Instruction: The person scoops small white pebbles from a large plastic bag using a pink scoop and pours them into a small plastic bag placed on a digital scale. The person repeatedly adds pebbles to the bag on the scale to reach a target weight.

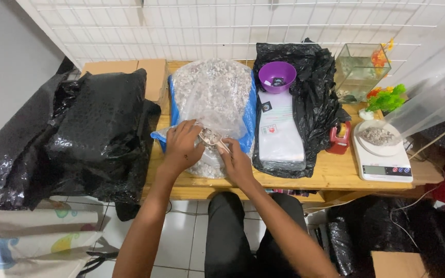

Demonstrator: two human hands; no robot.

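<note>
Both hands meet at the gravel sack [209,90], mid-counter [336,175]; left hand [181,144] pinches its clear plastic mouth, right hand [235,159] pinches a small scoop [211,137] of gravel. At three o'clock sits a white scale [384,162]; purple bowl [277,76] at one o'clock.

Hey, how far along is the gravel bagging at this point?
Done: a clear bag of gravel already lies on the white scale. In hand: the left hand and right hand work at the opening of the big gravel sack, with a scoop of stones between them. Left: the sack looks mostly full, and the stack of empty bags beside it appears unused.
</note>
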